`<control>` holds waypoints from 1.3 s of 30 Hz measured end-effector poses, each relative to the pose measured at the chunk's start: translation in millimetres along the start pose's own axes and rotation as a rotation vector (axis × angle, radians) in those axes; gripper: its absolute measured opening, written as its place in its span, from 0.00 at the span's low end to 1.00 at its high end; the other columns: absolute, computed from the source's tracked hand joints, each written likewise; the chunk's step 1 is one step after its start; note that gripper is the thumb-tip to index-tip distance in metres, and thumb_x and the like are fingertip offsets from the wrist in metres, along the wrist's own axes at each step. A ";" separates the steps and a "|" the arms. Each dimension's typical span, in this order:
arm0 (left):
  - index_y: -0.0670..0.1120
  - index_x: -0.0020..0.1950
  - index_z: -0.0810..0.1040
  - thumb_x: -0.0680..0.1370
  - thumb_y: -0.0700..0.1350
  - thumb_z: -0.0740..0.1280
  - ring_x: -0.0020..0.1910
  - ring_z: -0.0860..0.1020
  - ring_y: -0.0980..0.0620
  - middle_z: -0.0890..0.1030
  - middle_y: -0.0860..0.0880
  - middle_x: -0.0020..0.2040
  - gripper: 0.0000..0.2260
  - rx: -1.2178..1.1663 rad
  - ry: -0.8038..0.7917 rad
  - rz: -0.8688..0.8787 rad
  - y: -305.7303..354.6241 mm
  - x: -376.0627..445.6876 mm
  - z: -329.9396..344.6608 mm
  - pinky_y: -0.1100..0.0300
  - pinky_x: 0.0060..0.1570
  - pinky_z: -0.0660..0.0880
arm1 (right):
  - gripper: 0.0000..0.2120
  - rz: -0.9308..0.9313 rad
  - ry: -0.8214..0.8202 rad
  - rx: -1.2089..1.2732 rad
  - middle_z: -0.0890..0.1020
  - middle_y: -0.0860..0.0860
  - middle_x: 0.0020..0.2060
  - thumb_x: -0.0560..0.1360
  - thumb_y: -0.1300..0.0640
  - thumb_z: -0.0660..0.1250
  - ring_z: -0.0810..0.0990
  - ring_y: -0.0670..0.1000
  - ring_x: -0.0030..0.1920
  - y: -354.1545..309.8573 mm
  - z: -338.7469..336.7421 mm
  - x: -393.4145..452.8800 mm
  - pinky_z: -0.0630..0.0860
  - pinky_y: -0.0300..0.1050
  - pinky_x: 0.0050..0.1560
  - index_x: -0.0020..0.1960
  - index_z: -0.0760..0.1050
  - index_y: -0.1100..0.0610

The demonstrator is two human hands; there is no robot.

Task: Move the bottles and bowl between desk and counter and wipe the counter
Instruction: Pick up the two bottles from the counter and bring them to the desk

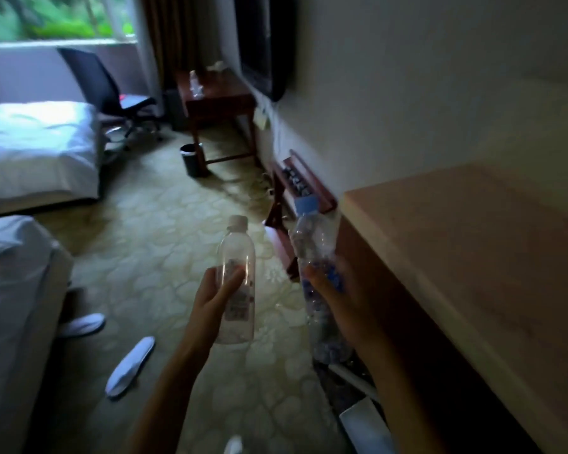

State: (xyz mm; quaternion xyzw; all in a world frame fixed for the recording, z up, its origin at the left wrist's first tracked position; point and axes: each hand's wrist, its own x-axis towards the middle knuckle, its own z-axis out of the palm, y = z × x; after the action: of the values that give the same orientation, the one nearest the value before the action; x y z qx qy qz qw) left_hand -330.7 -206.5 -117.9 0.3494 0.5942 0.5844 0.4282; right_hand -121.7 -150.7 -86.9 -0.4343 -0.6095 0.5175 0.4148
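Note:
My left hand point(210, 299) grips a clear, smooth bottle with a white cap point(238, 257), held upright over the carpet. My right hand point(341, 299) grips a crinkled clear bottle with a blue cap and blue label point(312, 237), also upright, just left of the light wooden counter point(473, 257). Far ahead stands the dark wooden desk point(217, 93) with another clear bottle point(194, 82) on its top. A pale object at the desk's back edge is too blurred to identify.
Two beds with white sheets point(36, 149) fill the left side. A black office chair point(112, 90) stands by the window. A black bin point(192, 158) sits beside the desk. A folding luggage rack point(295, 198) leans at the wall. White slippers point(128, 368) lie on the patterned carpet.

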 end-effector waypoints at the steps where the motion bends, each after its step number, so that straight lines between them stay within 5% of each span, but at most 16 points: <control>1: 0.49 0.58 0.77 0.74 0.57 0.69 0.50 0.83 0.39 0.83 0.41 0.51 0.17 -0.006 0.035 -0.030 -12.6 3.8 -14.7 0.42 0.50 0.80 | 0.17 0.079 -0.023 0.047 0.82 0.48 0.40 0.74 0.49 0.71 0.82 0.41 0.38 19.3 20.9 5.4 0.76 0.36 0.38 0.55 0.75 0.61; 3: 0.49 0.59 0.77 0.75 0.57 0.69 0.49 0.84 0.41 0.84 0.42 0.51 0.17 -0.013 0.080 -0.091 -37.2 12.7 -40.8 0.45 0.49 0.81 | 0.21 0.231 -0.080 0.073 0.82 0.49 0.40 0.72 0.46 0.72 0.81 0.42 0.37 57.7 60.9 12.9 0.76 0.38 0.37 0.55 0.74 0.61; 6: 0.49 0.60 0.76 0.75 0.58 0.69 0.50 0.84 0.45 0.83 0.44 0.53 0.19 -0.006 0.100 -0.185 -69.1 34.5 -76.8 0.47 0.50 0.81 | 0.39 0.422 -0.091 0.106 0.84 0.52 0.45 0.56 0.29 0.74 0.83 0.47 0.41 106.5 111.7 30.3 0.77 0.41 0.39 0.55 0.75 0.55; 11: 0.50 0.59 0.77 0.71 0.61 0.72 0.53 0.83 0.45 0.84 0.45 0.54 0.22 0.015 0.132 -0.291 -92.8 109.2 -149.9 0.43 0.55 0.80 | 0.45 0.550 -0.067 0.087 0.83 0.53 0.49 0.46 0.25 0.74 0.82 0.51 0.45 132.6 185.7 93.9 0.78 0.46 0.46 0.54 0.74 0.51; 17: 0.52 0.64 0.74 0.73 0.62 0.70 0.53 0.83 0.50 0.82 0.49 0.56 0.23 0.052 0.107 -0.260 -79.0 213.7 -233.3 0.45 0.55 0.80 | 0.17 0.537 -0.082 0.066 0.81 0.56 0.49 0.75 0.51 0.70 0.82 0.47 0.41 125.1 255.5 209.5 0.77 0.35 0.37 0.59 0.72 0.58; 24: 0.54 0.62 0.76 0.69 0.66 0.71 0.55 0.83 0.46 0.83 0.48 0.56 0.26 -0.034 0.215 -0.377 -113.6 318.6 -281.9 0.45 0.55 0.78 | 0.16 0.601 -0.129 0.036 0.81 0.53 0.45 0.76 0.51 0.67 0.81 0.47 0.40 168.0 328.9 324.7 0.76 0.34 0.35 0.59 0.72 0.60; 29: 0.44 0.60 0.78 0.66 0.64 0.76 0.46 0.83 0.40 0.82 0.37 0.53 0.32 -0.072 0.279 -0.494 -142.2 440.8 -316.6 0.43 0.47 0.79 | 0.13 0.642 -0.178 0.060 0.81 0.50 0.43 0.75 0.52 0.69 0.80 0.45 0.38 195.3 399.8 454.9 0.77 0.36 0.35 0.56 0.72 0.55; 34: 0.45 0.57 0.79 0.64 0.65 0.75 0.46 0.83 0.44 0.84 0.42 0.49 0.31 -0.092 0.459 -0.424 -85.7 577.6 -357.5 0.46 0.47 0.79 | 0.12 0.597 -0.308 0.071 0.79 0.53 0.49 0.76 0.54 0.68 0.80 0.49 0.43 178.5 470.4 611.7 0.78 0.47 0.45 0.57 0.71 0.55; 36: 0.41 0.59 0.78 0.59 0.67 0.76 0.45 0.82 0.46 0.83 0.43 0.48 0.39 -0.067 0.459 -0.388 -69.0 628.1 -376.5 0.49 0.47 0.79 | 0.11 0.560 -0.364 0.076 0.80 0.54 0.49 0.76 0.53 0.68 0.80 0.49 0.42 170.9 495.6 667.3 0.78 0.45 0.44 0.55 0.71 0.55; 39: 0.41 0.60 0.77 0.66 0.65 0.74 0.46 0.83 0.45 0.83 0.45 0.48 0.34 -0.041 0.459 -0.360 -51.1 691.2 -402.1 0.50 0.46 0.79 | 0.14 0.533 -0.404 0.077 0.80 0.52 0.47 0.76 0.50 0.68 0.80 0.48 0.42 158.4 531.9 738.4 0.78 0.42 0.43 0.56 0.71 0.55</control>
State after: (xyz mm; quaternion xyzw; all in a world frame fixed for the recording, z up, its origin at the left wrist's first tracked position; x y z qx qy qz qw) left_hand -964.1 263.8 -258.1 0.0881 0.7160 0.5748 0.3863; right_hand -819.7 427.0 -266.4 -0.4512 -0.5244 0.7059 0.1519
